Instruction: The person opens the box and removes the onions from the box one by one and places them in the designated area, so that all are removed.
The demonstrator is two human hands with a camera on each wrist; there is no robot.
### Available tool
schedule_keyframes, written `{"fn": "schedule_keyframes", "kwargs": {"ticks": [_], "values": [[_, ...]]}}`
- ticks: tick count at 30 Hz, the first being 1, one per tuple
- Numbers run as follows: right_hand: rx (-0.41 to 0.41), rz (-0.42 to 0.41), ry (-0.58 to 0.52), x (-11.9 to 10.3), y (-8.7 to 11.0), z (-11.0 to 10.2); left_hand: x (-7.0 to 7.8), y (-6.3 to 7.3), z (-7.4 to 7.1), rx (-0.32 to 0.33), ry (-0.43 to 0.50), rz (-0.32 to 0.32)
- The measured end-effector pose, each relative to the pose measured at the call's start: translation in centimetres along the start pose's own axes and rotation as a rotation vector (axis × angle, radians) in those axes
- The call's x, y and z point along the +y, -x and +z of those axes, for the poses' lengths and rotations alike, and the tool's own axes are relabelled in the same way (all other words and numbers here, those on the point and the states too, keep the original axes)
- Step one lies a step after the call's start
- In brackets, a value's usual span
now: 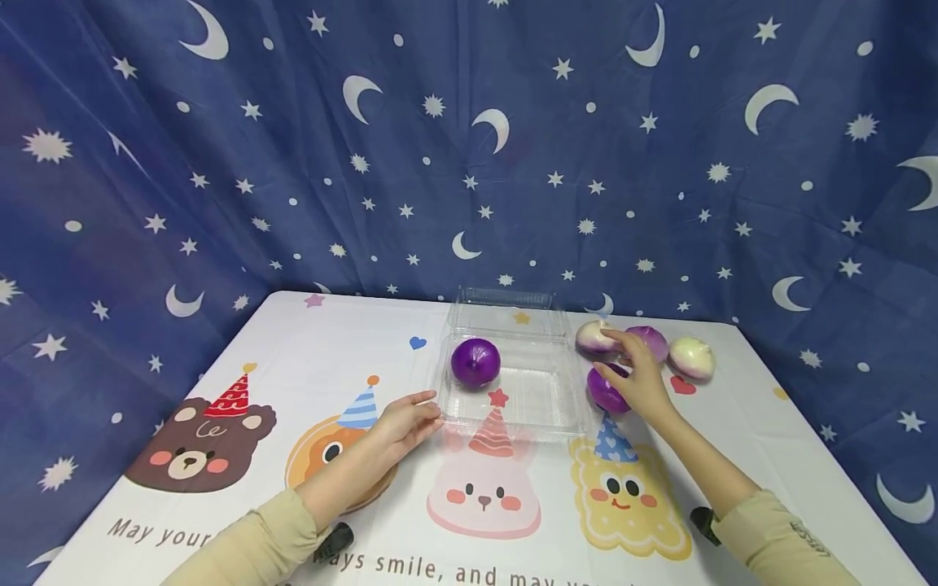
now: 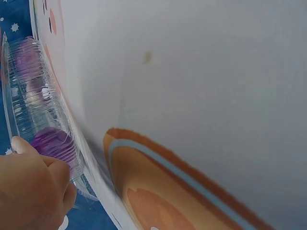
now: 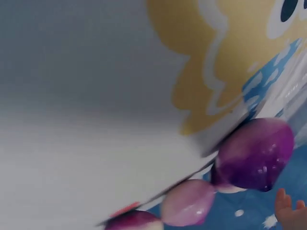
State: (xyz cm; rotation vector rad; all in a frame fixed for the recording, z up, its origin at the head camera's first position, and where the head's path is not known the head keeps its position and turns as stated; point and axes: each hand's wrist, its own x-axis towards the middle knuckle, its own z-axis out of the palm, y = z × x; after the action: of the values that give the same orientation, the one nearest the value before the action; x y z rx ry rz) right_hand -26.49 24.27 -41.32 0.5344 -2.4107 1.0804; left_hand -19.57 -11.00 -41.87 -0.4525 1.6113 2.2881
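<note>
A clear plastic clamshell box [image 1: 528, 419] lies opened at the middle of the table, its lid [image 1: 506, 313] folded back. Inside its left part sits a deep purple onion [image 1: 475, 363]. My left hand [image 1: 401, 425] pinches the box's left edge near the front corner; the curled fingers also show in the left wrist view. To the right of the box, my right hand [image 1: 641, 378] reaches over another purple onion [image 1: 604, 394], thumb and forefinger spread. In the right wrist view that onion [image 3: 256, 153] appears apart from the visible fingertips [image 3: 282, 199].
Behind and beside the right hand stand a white-and-purple onion [image 1: 592, 338], a light purple onion [image 1: 652, 342] and a whitish onion [image 1: 692, 359]. A printed white cloth [image 1: 242, 342] covers the table. A blue star-patterned curtain [image 1: 410, 236] hangs along its back edge.
</note>
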Motion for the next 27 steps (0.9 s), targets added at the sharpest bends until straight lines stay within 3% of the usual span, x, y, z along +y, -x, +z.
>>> {"fn": "schedule_keyframes", "kwargs": {"ticks": [10,27], "values": [[-0.066,-0.096,-0.007,-3.2,-0.3,0.7,0.0,-0.3,0.2,0.017,0.020,-0.008],[-0.291,-0.035,-0.014,-5.8,-1.2,3.1,0.0,-0.3,0.3,0.024,0.025,-0.011]]}}
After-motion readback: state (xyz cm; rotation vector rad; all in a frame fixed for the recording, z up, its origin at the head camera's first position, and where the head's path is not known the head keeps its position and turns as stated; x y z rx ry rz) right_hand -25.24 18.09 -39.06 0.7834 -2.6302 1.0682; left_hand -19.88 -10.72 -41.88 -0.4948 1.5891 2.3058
